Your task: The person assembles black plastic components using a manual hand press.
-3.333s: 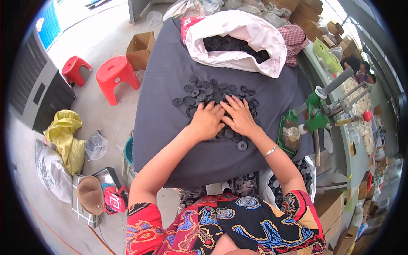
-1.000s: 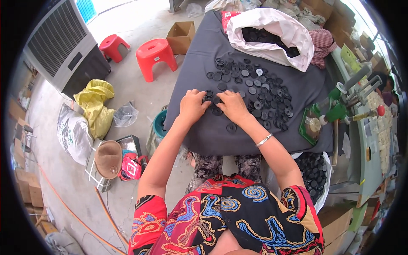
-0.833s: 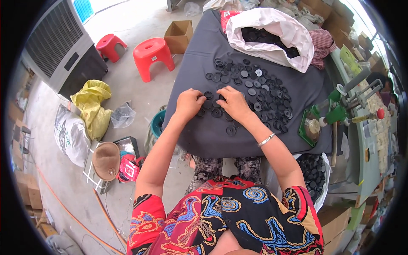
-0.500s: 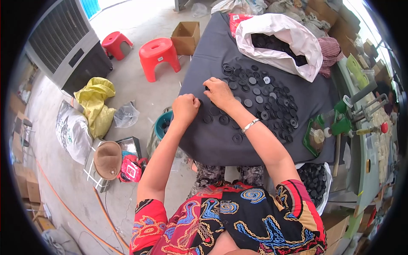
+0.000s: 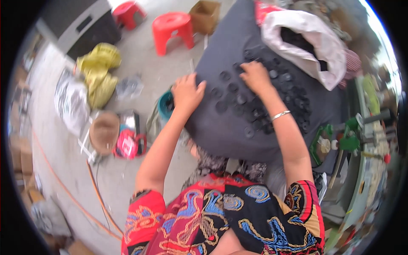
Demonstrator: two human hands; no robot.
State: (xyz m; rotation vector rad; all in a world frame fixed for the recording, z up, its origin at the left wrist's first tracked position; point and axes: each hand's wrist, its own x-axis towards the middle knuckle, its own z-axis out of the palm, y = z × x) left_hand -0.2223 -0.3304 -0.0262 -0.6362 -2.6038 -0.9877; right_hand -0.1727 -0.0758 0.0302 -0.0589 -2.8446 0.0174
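left hand [image 5: 187, 92] flat, fingers spread, at left edge of grey cloth [image 5: 221, 131]. right hand [image 5: 255, 76] spread flat on dark round discs [image 5: 255, 106] scattered mid-cloth. white bag [image 5: 314, 46] beyond.

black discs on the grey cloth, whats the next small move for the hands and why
Probably sweep the right hand back toward the body, drawing the black discs together: they lie scattered over the grey cloth, and the left hand already rests at the cloth's left edge.
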